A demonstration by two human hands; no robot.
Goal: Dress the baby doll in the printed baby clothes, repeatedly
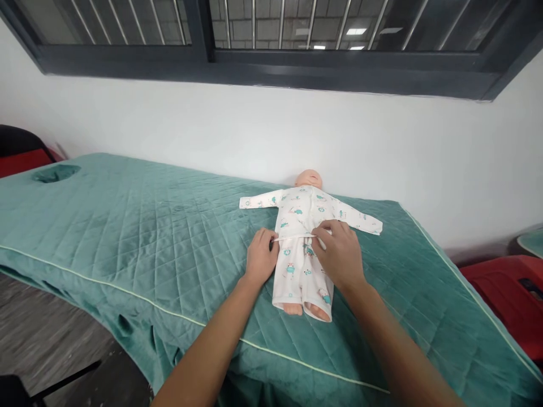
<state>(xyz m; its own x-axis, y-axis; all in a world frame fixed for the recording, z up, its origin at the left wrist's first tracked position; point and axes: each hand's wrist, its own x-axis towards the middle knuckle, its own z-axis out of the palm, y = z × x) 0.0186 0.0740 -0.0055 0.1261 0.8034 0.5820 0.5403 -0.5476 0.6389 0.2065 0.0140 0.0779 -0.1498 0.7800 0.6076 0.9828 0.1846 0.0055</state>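
A baby doll (309, 180) lies on its back on a green quilted table cover (148, 226), dressed in a white printed romper (302, 213) with arms spread. My left hand (259, 257) is closed at the doll's left hip, pinching a thin white tie (292, 237) that runs across the waist. At the other end of that tie my right hand (339, 251) rests on the doll's waist, fingers curled and pinching. The doll's bare feet (305, 309) stick out of the romper legs toward me.
The table stands against a white wall (382, 147) under a dark-framed window (271, 62). A face hole (55, 172) shows in the cover at far left. Red seats stand at left (21, 161) and right (509, 294). The table's near edge drops to a grey floor (42, 339).
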